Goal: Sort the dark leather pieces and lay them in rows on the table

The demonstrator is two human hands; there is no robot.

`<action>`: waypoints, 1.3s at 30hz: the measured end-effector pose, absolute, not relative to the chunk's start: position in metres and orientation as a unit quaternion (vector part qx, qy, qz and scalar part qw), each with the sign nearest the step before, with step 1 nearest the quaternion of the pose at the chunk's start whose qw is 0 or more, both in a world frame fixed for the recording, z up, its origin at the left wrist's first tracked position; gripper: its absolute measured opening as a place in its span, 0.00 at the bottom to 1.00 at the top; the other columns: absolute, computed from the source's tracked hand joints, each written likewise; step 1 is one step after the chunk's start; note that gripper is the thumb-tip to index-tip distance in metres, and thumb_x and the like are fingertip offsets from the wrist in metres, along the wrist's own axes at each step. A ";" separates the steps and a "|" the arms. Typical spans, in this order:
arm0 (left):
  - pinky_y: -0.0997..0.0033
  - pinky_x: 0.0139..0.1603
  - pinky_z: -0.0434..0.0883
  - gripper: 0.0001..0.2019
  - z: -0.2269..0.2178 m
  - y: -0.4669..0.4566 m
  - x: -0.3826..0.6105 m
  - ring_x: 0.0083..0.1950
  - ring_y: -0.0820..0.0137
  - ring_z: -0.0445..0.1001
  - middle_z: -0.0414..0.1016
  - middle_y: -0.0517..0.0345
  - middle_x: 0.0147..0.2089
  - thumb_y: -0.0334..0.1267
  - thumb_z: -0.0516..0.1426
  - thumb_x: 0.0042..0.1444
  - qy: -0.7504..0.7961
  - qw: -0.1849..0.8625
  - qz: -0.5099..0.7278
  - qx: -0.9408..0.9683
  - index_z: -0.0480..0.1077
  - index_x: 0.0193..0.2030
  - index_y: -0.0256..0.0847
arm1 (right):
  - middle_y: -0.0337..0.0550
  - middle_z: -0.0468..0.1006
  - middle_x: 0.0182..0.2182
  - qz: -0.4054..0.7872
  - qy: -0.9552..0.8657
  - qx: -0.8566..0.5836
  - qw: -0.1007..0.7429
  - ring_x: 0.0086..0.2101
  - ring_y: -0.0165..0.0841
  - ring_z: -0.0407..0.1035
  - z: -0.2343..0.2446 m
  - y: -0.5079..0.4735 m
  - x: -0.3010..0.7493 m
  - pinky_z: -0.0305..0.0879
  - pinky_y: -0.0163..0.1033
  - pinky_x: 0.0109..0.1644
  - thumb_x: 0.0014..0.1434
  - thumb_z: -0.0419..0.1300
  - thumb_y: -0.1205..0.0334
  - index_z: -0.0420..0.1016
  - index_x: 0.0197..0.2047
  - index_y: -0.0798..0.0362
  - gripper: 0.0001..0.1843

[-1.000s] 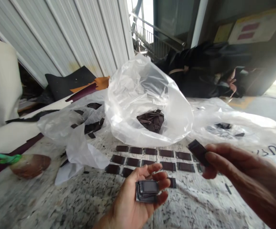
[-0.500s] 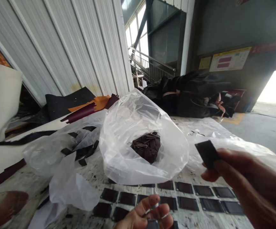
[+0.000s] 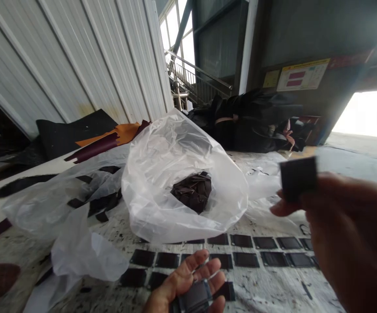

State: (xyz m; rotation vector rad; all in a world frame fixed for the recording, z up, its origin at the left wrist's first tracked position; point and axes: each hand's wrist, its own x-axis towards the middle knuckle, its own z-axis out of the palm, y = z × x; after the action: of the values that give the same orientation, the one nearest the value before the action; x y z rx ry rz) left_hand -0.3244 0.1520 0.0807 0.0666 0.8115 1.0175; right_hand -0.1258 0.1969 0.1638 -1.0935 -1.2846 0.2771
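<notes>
My right hand (image 3: 348, 234) is raised at the right and pinches one dark rectangular leather piece (image 3: 298, 177) between thumb and fingers. My left hand (image 3: 186, 287) lies palm up at the bottom edge, its fingers curled round a small stack of the same dark pieces (image 3: 195, 298). On the speckled table (image 3: 266, 291), between the hands, dark pieces lie in neat rows (image 3: 240, 254). Behind them an open clear plastic bag (image 3: 162, 195) holds a heap of dark pieces (image 3: 192, 191).
A second crumpled plastic bag (image 3: 61, 204) with dark scraps lies at the left. Sheets of black, orange and maroon material (image 3: 87, 134) lean by the corrugated wall. A black pile (image 3: 250, 119) sits behind the table. More plastic (image 3: 263, 182) spreads at the right.
My right hand has risen with the single dark piece, turning its flat face toward the camera. The view has tilted up, so my left hand with its stack has sunk toward the bottom edge.
</notes>
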 end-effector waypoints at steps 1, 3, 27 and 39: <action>0.54 0.49 0.70 0.13 0.085 0.150 -0.322 0.50 0.54 0.75 0.76 0.41 0.50 0.29 0.58 0.51 0.388 0.790 0.475 0.018 0.73 0.45 0.32 | 0.35 0.80 0.30 0.096 -0.631 -0.479 0.602 0.27 0.32 0.75 0.167 0.198 -0.128 0.72 0.35 0.30 0.58 0.59 0.60 0.73 0.41 0.42 0.07; 0.57 0.50 0.70 0.15 0.094 0.145 -0.316 0.51 0.54 0.74 0.75 0.40 0.52 0.34 0.57 0.54 0.392 0.783 0.483 0.010 0.71 0.48 0.31 | 0.38 0.79 0.34 0.033 -0.735 -0.459 0.498 0.27 0.31 0.74 0.169 0.198 -0.131 0.71 0.34 0.30 0.59 0.58 0.61 0.73 0.47 0.45 0.12; 0.59 0.46 0.68 0.20 0.099 0.119 -0.291 0.40 0.62 0.74 0.74 0.40 0.44 0.43 0.49 0.61 0.361 0.825 0.434 0.036 0.68 0.50 0.27 | 0.40 0.72 0.34 0.411 -0.773 -0.386 0.291 0.33 0.30 0.69 0.076 0.136 -0.127 0.67 0.36 0.36 0.60 0.56 0.67 0.74 0.35 0.50 0.07; 0.79 0.26 0.64 0.06 0.087 0.120 -0.321 0.28 0.77 0.67 0.70 0.59 0.31 0.33 0.57 0.54 0.509 0.751 0.372 0.197 0.73 0.37 0.38 | 0.33 0.69 0.20 0.448 -0.649 -0.567 0.237 0.20 0.25 0.64 0.055 0.152 -0.054 0.59 0.30 0.23 0.61 0.54 0.56 0.75 0.39 0.48 0.10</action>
State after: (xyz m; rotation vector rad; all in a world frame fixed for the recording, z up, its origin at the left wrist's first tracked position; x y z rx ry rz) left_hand -0.3207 0.1197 0.0874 0.4298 1.1115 0.8137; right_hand -0.0538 0.1523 0.0552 -1.5544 -1.7803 1.2272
